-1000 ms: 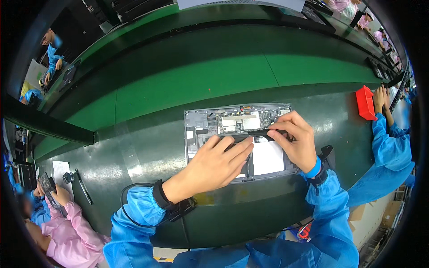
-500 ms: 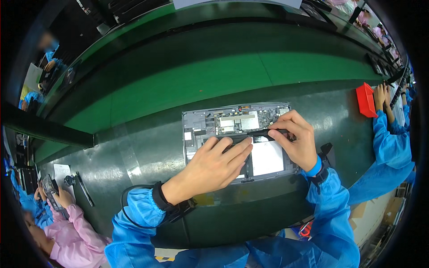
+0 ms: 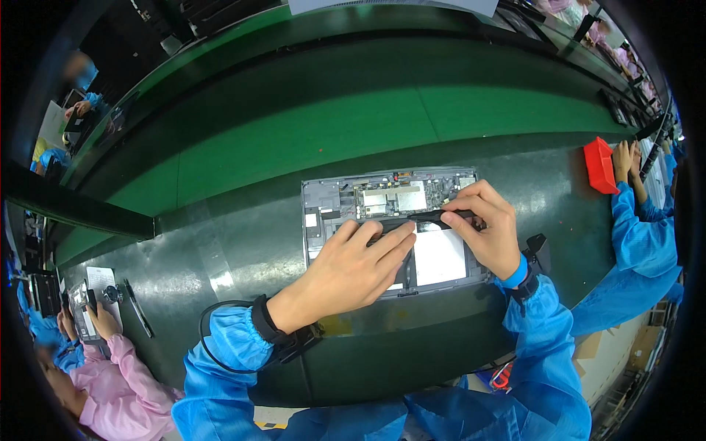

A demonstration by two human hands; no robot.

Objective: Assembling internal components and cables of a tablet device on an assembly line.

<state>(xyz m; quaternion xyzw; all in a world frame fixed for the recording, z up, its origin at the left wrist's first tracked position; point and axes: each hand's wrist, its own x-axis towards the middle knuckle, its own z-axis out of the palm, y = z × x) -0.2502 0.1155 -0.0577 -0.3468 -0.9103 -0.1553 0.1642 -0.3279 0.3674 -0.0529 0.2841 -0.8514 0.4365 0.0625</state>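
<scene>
Since the earlier frame the hands have barely shifted; the view has drifted slightly, and the opened device (image 3: 390, 220) sits a little lower in it. The device lies flat on the dark green bench (image 3: 243, 242), circuit boards exposed at its far edge. The left hand (image 3: 353, 268) rests palm-down on it, fingers (image 3: 393, 239) pressed together and extended onto a black strip (image 3: 426, 217) running across the interior. The right hand (image 3: 489, 228) pinches the strip's right end between thumb and fingers. Beyond the bench runs a brighter green conveyor (image 3: 309, 140). A red bin (image 3: 599, 165) stands at the right, beside a blue-sleeved co-worker (image 3: 640, 235). At lower left, a pink-sleeved person (image 3: 118, 382) works near a pen (image 3: 137, 307) and paper (image 3: 99, 279).
</scene>
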